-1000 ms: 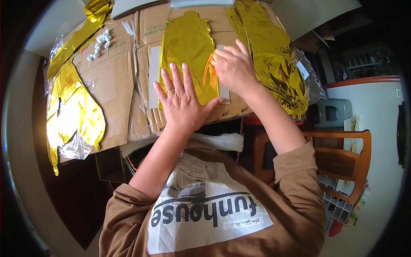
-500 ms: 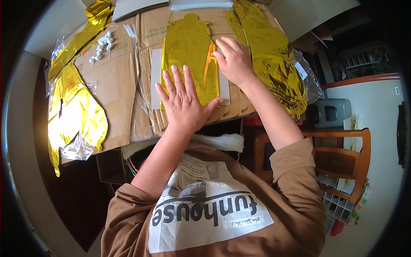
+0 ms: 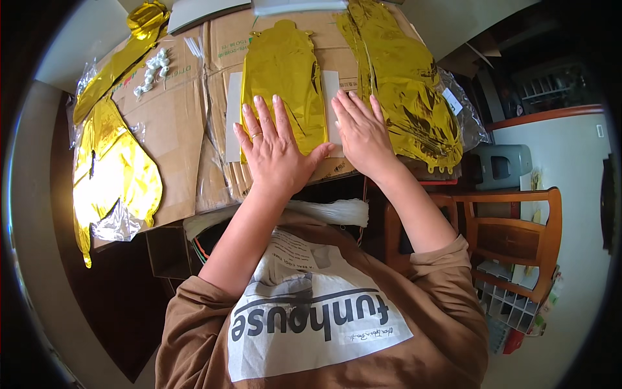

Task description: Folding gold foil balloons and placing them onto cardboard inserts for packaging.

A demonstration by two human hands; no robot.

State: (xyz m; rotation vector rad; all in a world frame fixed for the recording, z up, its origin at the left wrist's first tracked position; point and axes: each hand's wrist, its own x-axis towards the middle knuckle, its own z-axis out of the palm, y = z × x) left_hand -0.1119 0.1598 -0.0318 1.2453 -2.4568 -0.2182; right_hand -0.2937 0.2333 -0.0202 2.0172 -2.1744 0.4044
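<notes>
A gold foil balloon [image 3: 282, 68], folded flat, lies over a pale card [image 3: 331, 91] in the middle of the table. My left hand [image 3: 275, 146] is spread open, its palm pressed on the balloon's near part. Just right of the balloon is my right hand [image 3: 366, 136], fingers stretched out, its edge turned toward the card's right margin. Whether it touches the card I cannot tell. Neither hand grips anything. Part of the balloon's near end is hidden under my left hand.
Flattened cardboard [image 3: 178, 123] covers the table. More gold foil balloons lie in a pile [image 3: 405, 84] at the right and loosely [image 3: 126, 172] at the left. White curled ribbon [image 3: 153, 72] and thin white sticks [image 3: 194, 47] lie far left. A wooden chair [image 3: 508, 227] and grey stool [image 3: 502, 165] stand right.
My right hand has moved from the balloon's right edge toward me and to the right. The balloon's right side now lies flatter, without the orange glint. My left hand stays nearly in place.
</notes>
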